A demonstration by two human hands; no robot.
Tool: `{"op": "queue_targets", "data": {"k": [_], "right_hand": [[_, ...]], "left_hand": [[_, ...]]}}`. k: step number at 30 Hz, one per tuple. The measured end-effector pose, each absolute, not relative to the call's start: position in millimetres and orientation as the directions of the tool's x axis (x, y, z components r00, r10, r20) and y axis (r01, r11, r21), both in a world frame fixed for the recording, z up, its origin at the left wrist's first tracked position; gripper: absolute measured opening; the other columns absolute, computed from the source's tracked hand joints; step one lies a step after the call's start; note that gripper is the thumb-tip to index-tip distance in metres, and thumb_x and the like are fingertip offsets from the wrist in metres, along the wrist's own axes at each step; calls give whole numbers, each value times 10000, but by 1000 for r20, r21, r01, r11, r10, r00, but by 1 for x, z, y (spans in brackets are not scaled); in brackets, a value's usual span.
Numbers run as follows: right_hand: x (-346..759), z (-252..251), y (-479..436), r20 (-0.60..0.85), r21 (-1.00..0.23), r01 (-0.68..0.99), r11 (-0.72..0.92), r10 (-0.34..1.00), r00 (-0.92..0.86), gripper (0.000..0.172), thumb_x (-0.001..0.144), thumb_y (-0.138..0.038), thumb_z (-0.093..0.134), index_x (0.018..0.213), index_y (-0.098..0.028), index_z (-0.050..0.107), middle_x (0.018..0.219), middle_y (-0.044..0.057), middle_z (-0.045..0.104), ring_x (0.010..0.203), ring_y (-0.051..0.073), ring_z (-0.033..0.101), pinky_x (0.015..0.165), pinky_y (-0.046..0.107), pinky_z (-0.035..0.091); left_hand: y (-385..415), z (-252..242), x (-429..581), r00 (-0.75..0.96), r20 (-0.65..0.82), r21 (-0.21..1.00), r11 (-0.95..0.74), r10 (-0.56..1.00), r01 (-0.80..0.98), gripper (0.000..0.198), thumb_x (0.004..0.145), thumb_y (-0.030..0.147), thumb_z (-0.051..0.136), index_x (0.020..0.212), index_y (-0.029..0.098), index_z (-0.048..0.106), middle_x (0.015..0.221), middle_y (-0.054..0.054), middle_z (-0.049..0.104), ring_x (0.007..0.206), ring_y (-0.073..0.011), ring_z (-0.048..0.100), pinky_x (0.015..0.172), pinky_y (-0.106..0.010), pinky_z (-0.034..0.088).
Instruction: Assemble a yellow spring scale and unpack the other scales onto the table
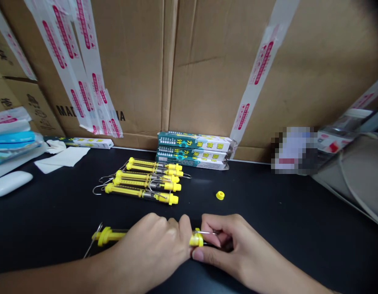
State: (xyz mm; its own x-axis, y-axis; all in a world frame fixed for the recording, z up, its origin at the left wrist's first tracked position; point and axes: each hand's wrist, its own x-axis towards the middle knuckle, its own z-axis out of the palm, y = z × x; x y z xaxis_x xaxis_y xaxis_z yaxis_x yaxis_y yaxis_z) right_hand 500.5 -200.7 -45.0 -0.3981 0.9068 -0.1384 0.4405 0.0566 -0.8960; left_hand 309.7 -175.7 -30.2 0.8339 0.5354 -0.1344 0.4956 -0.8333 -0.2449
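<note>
Yellow spring scale with clear tube, long axis crosswise, hook pointing left; tube clasped by curled fingers of left hand, cap pinched by fingers and thumb of right hand.

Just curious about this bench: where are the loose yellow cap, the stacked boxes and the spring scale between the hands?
Loose yellow cap (220, 195): head view, on its top.
Stacked boxes (193, 150): head view, on the middle box's front.
Spring scale (105, 237): head view, on its yellow collar.

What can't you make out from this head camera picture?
Head view:
- Middle of the yellow spring scale: hidden by the left hand.
- Its far end: hidden by the right hand.
- Object at the right: pixelated blur.
- Small print on the stacked boxes: too small to read.
</note>
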Motion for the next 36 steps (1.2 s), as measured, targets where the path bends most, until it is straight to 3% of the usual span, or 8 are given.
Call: {"op": "queue_targets", "data": {"k": [6, 11, 14, 17, 19, 24, 28, 36], "right_hand": [[503, -45, -198, 133, -729, 589, 348, 916, -377, 299, 859, -315, 761, 746, -209, 506, 760, -36, 544, 681, 128, 498, 614, 238, 403], [512, -49, -199, 316, -561, 625, 543, 838, -445, 230, 933, -378, 675, 1070, -239, 554, 1025, 27, 610, 925, 183, 604, 809, 297, 512], [514, -50, -202, 465, -419, 680, 602, 785, -409, 509, 911, -389, 699, 1321, -218, 449, 1187, 92, 579, 1061, 225, 589, 873, 329, 534], [513, -48, -204, 603, -199, 704, 682, 651, -461, 357, 944, -300, 664, 1242, -163, 522, 1125, 116, 613, 1047, 250, 586, 905, 369, 524], [511, -47, -203, 612, -151, 714, 683, 632, -475, 257, 960, -256, 636, 1180, -139, 573, 1062, 118, 643, 999, 254, 597, 899, 393, 527], [501, -53, -197, 615, -299, 656, 693, 666, -423, 77, 974, -154, 587, 968, -153, 663, 957, 91, 676, 889, 223, 603, 794, 355, 551], [496, -60, -200, 638, -388, 576, 719, 661, -395, 144, 972, -64, 541, 984, -157, 651, 937, 70, 689, 891, 194, 630, 838, 302, 547], [491, -58, -209, 438, -694, 502, 515, 856, -273, 170, 1010, -142, 459, 1015, -241, 597, 822, -33, 680, 681, 102, 637, 656, 183, 510]], "left_hand": [[-174, -25, 308, 862, -116, -255, -854, 493, 454, 76, 961, 238, 620, 896, 200, 622, 792, -28, 665, 538, -218, 643, 397, -316, 211], [-167, -35, 299, 856, -45, -228, -840, 515, 493, 60, 964, 223, 592, 977, 209, 649, 746, -7, 644, 538, -225, 616, 431, -302, 260], [-157, -40, 289, 830, 0, 16, -830, 558, 558, 121, 989, 261, 551, 1015, 196, 650, 799, -15, 657, 638, -195, 625, 514, -285, 337], [-147, -36, 286, 800, 68, 377, -757, 597, 533, 214, 1038, 323, 447, 1074, 233, 638, 963, -5, 664, 869, -181, 623, 719, -269, 412], [-143, -28, 289, 746, -51, 579, -589, 664, 564, 360, 1038, 474, 399, 925, 226, 634, 885, 19, 636, 836, -166, 597, 720, -262, 406], [-144, -13, 299, 672, -383, 819, -103, 634, 564, 589, 914, 763, 356, 736, 209, 441, 588, 74, 422, 486, -100, 392, 468, -227, 320], [-142, -18, 299, 659, -541, 833, 223, 522, 506, 645, 791, 881, 383, 796, 236, 391, 545, 112, 339, 397, -69, 212, 358, -184, 193], [-140, -20, 302, 662, -587, 804, 438, 467, 404, 667, 731, 900, 467, 782, 239, 398, 537, 121, 280, 395, -52, 149, 379, -160, 126]]}}
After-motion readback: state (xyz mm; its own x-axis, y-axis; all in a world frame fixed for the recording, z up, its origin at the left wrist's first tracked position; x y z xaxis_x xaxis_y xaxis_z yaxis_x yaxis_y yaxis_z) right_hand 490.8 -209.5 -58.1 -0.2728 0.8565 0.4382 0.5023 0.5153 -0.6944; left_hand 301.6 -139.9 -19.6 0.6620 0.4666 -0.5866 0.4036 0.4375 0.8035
